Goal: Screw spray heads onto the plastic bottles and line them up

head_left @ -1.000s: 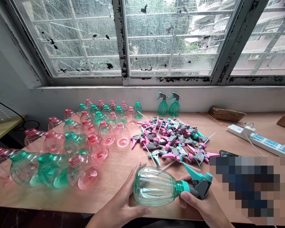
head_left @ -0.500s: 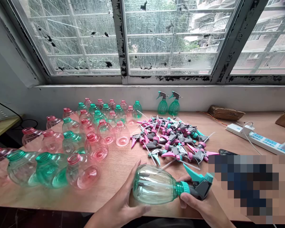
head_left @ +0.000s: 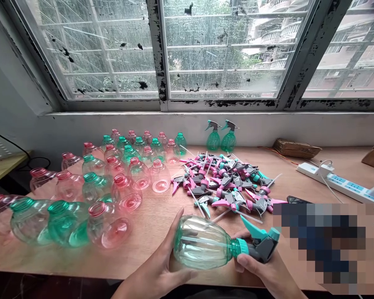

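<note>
A clear green spray bottle [head_left: 202, 243] lies sideways between my two hands above the table's front edge, its grey and teal trigger head [head_left: 263, 245] pointing right. My left hand [head_left: 165, 259] cups the bottle's rounded base, thumb below and fingers behind. With thumb and fingers, my right hand [head_left: 264, 268] grips the teal collar and neck; some of its fingers are hidden behind the head. A white dip tube shows through the bottle wall. Just beyond lies a heap of loose trigger heads [head_left: 227, 182] in pink, grey and teal with white tubes.
Pink and green open bottles [head_left: 121, 187] stand in rows on the left of the wooden table [head_left: 156, 220]. Two green bottles with trigger heads [head_left: 221, 137] stand by the wall. A power strip [head_left: 343, 182], a phone [head_left: 297, 199] and a brown wrapped bundle [head_left: 296, 148] lie on the right.
Almost nothing differs. Both hands keep the same hold on the spray bottle, with only a very slight shift in view.
</note>
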